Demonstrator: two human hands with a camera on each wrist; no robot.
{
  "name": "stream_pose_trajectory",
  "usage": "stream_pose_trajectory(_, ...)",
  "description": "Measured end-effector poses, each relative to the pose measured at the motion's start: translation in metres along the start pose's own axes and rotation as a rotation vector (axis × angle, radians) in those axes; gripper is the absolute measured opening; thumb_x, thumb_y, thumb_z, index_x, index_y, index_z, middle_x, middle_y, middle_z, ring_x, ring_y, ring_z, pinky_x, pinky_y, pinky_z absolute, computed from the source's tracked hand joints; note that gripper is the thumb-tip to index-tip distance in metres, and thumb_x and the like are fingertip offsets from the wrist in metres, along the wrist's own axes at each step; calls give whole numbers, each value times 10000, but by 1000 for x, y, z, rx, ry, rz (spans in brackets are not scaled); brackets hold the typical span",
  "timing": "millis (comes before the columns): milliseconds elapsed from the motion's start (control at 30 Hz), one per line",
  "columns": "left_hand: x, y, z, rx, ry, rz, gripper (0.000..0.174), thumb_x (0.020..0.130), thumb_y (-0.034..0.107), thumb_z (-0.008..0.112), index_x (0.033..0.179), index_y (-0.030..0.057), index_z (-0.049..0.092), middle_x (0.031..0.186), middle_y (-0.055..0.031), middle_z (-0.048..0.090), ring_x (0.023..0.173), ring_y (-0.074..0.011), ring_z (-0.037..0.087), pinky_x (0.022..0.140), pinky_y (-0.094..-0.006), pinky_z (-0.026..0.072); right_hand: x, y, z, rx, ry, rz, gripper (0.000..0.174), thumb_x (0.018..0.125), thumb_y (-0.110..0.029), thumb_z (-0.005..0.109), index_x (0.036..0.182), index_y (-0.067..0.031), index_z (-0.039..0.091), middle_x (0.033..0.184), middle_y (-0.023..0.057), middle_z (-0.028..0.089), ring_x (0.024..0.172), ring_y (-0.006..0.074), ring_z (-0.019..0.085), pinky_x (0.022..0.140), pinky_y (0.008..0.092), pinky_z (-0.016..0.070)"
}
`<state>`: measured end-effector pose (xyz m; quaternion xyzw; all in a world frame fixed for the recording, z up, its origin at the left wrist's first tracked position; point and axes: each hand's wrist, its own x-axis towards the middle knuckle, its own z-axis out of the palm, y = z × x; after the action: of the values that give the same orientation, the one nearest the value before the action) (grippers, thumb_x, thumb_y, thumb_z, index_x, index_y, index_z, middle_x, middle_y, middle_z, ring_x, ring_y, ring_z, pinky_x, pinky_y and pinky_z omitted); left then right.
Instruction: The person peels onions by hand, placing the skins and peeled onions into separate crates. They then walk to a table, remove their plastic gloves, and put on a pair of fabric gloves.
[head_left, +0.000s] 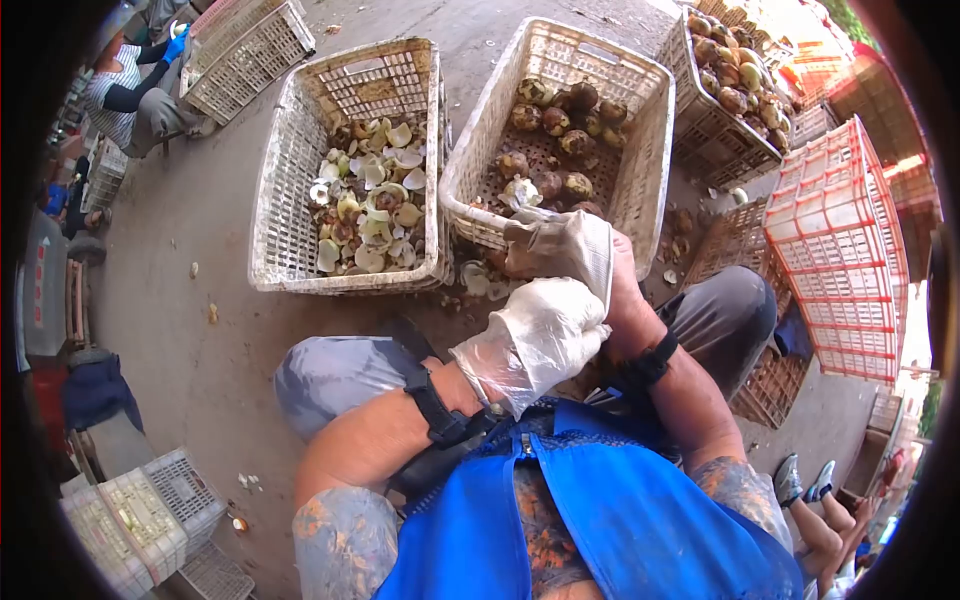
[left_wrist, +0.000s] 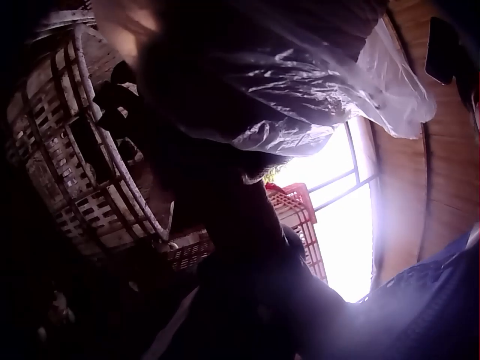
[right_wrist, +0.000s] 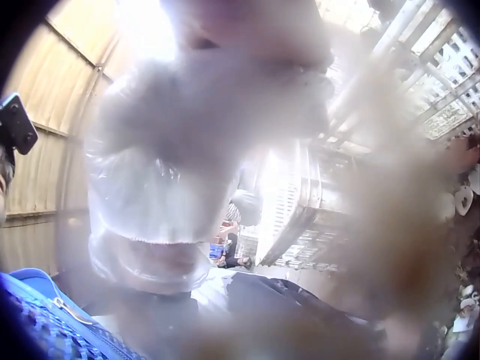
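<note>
My left hand (head_left: 535, 340), in a thin clear plastic glove over white, grips the cuff of a beige cloth glove (head_left: 585, 250) with curled fingers. That cloth glove is partly on my right hand (head_left: 622, 270), whose wrist side is bare; its fingers are inside the cloth, pointing left, loosely extended. Both hands are close together over my lap, at the near rim of a crate (head_left: 655, 130) holding several brown, round, bulb-like vegetables (head_left: 575, 143). Crinkled plastic (left_wrist: 292, 97) fills the upper left wrist view, and the plastic glove (right_wrist: 157, 195) appears blurred in the right wrist view.
Left of that crate stands another crate (head_left: 270, 200) of pale peelings (head_left: 375, 205). A heaped crate (head_left: 720, 130) is at the back right, with a red-and-white crate (head_left: 835, 250) nearer. A seated person (head_left: 130, 90) in blue gloves works at the far left. Scraps dot the floor.
</note>
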<state>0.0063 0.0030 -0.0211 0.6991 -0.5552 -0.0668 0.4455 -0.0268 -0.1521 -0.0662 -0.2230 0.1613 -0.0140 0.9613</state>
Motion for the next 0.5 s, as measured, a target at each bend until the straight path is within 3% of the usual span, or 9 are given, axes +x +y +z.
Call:
stream_pose_trajectory(100, -3, -3, 6, 15, -28, 30, 154, 831, 196, 761, 809, 65, 683, 770, -115, 634, 760, -332, 653, 693, -441, 538, -7, -3, 5, 104, -90, 2, 266, 977, -161, 572, 1128, 35, 669, 1032, 186, 722, 949, 327, 717, 913, 443, 584)
stream_pose_trajectory(200, -2, -5, -2, 179, -73, 50, 157, 868, 216, 740, 829, 72, 694, 782, -105, 644, 772, -319, 659, 698, -436, 542, -11, -8, 9, -250, -29, -7, 393, 1002, -301, 613, 1195, 42, 621, 1165, 249, 714, 1045, 361, 712, 949, 463, 571)
stream_pose_trajectory(233, 6, -1, -20, 156, -43, -10, 139, 909, 212, 711, 883, 76, 723, 804, -94, 662, 782, -299, 665, 706, -434, 546, -5, -10, 11, -201, 12, 64, 439, 1036, -305, 580, 1273, 64, 565, 1226, 282, 690, 1097, 402, 697, 968, 482, 565)
stream_pose_trajectory(300, 12, -13, -49, 437, 81, 153, 178, 922, 173, 730, 1044, 44, 743, 867, -122, 694, 825, -306, 685, 767, -402, 561, 13, -3, -33, -108, -69, -41, 388, 1061, -219, 542, 1312, 77, 540, 1232, 265, 680, 1121, 386, 688, 966, 468, 575)
stream_pose_trajectory(333, 20, -1, -60, 58, 158, -463, 349, 895, 193, 778, 1178, 7, 692, 989, -159, 721, 904, -316, 705, 825, -376, 565, 20, -4, -26, -26, -114, -16, 375, 1071, -209, 522, 1315, 76, 541, 1241, 258, 674, 1146, 377, 678, 967, 460, 578)
stream_pose_trajectory(367, 23, -9, -63, 18, 187, -519, 450, 878, 215, 800, 1240, -10, 655, 1041, -176, 724, 932, -310, 710, 839, -369, 562, 5, -12, -23, -138, -103, 27, 347, 1091, -176, 452, 1316, 72, 543, 1261, 247, 658, 1161, 327, 663, 968, 427, 580)
stream_pose_trajectory(433, 30, -7, -70, 17, 163, -654, 652, 838, 260, 841, 1349, -50, 583, 1114, -201, 729, 983, -273, 717, 855, -362, 557, 6, -5, -16, -246, -91, -46, 368, 1096, -201, 435, 1330, 63, 540, 1284, 263, 645, 1166, 339, 658, 964, 448, 582)
stream_pose_trajectory(467, 22, -31, -55, -8, 80, -656, 654, 849, 245, 814, 1389, -28, 568, 1079, -197, 738, 939, -222, 718, 828, -349, 556, 6, -4, -14, -356, -77, -114, 389, 1101, -225, 417, 1344, 54, 537, 1307, 279, 632, 1172, 351, 653, 959, 470, 583)
stream_pose_trajectory(500, 23, -22, -59, -135, 2, -701, 510, 868, 201, 754, 1323, 9, 625, 1057, -190, 742, 949, -263, 723, 851, -369, 556, -4, -17, 6, -59, -161, 104, 385, 1078, -234, 432, 1354, 5, 551, 1413, 205, 603, 1260, 304, 607, 1073, 510, 504)
